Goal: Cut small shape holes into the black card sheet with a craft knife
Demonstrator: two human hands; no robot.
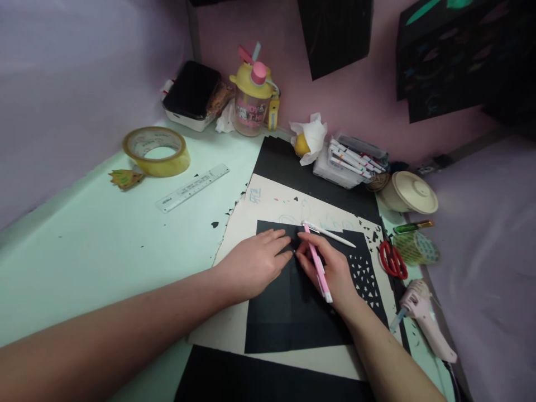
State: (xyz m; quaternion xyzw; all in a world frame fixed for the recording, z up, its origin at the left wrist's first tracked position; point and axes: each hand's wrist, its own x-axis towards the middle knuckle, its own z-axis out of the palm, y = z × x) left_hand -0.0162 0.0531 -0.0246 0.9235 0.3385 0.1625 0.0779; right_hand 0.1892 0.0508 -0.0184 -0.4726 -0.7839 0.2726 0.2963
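Observation:
My left hand [253,262] lies flat on a sheet of black paper [276,321], fingers stretched out and holding nothing. Close beside it, my right hand [330,271] grips a slim pink pen-shaped tool [317,262] with a white rear end. Its tip is too small to make out. Small cut-out shapes, many triangular, fill the right part of the black sheet. A white pen [335,237] lies across the sheet's top edge. Underneath is a larger off-white sheet [234,223] with faint blue drawing on it.
Left are a clear ruler [192,188] and a tape roll [167,162]. A drink cup [251,103], a box of pens [347,159] and a lidded bowl [408,192] stand behind. Red-handled scissors [392,260] and a glue gun [427,321] lie right. Black scraps are scattered about.

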